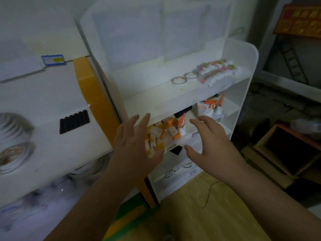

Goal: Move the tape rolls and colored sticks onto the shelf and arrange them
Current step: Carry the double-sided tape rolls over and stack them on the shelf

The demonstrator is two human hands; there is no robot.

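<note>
Both bare forearms reached up from the bottom of the view toward a white shelf unit (243, 54). Fingers of the left hand (132, 145) were spread wide and held nothing, its palm turned toward the unit's lower compartment. Fingers of the right hand (210, 141) were likewise splayed and slightly curled, empty, with the thumb pointing toward the left hand. The two hands hung near each other without touching.

On the upper shelf board (156, 94), two thin tape rolls (185, 78) lay flat side by side, pale rings with open centres, just touching or nearly so; blur kept me from telling which. Just beside them to the right lay a bundle of colored sticks (217, 72), pink, yellowish and white, lying across the board toward its right end. The left part of that board was bare.

Below it, the middle compartment held orange-and-white tubes and packets (172, 127), some upright and some leaning, partly hidden behind the left hand. Further right stood a taller white and orange tube (207, 106).

Left of the unit sat a white table (52, 108) with a black comb-like piece (74, 121) on it and large clear tape rolls (13, 145) at the far left edge, blurred. An orange panel (92, 94) stood between the table and the shelf unit.
</note>
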